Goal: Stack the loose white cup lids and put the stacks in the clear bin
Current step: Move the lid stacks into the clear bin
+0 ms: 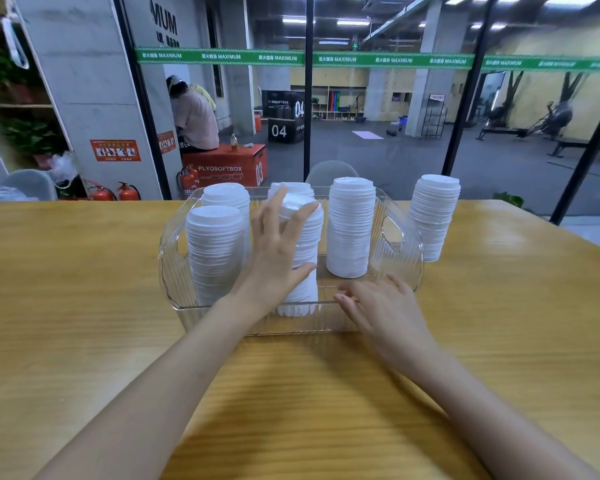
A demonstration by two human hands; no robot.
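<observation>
As the head view is the only one, everything below comes from it. The clear bin sits mid-table on the wooden table, long side toward you.

Five white lid stacks stand inside it:
- front-left stack, upright, near the bin's left wall
- back-left stack, just behind that one
- back-middle stack, mostly hidden behind your fingers
- front-middle stack, leaning slightly, base at the near wall
- right-hand stack, upright and apart from the others

A sixth stack is outside the bin, on the table just beside its right wall (seen partly through the clear plastic).

Your left hand is inside the bin, flat against the near side of the front-middle stack. The fingers are spread and roughly straight, with the thumb laid across the stack's lower side. It touches the stack rather than wrapping it.

Your right hand is at the bin's near right corner, with the fingers extended and pointing left along the near rim. It holds nothing. I can't tell whether the fingertips actually touch the rim.

Behind the table there's a glass wall with a green band. Past it, a person sits on a red plyo box, with fire extinguishers to the left.
</observation>
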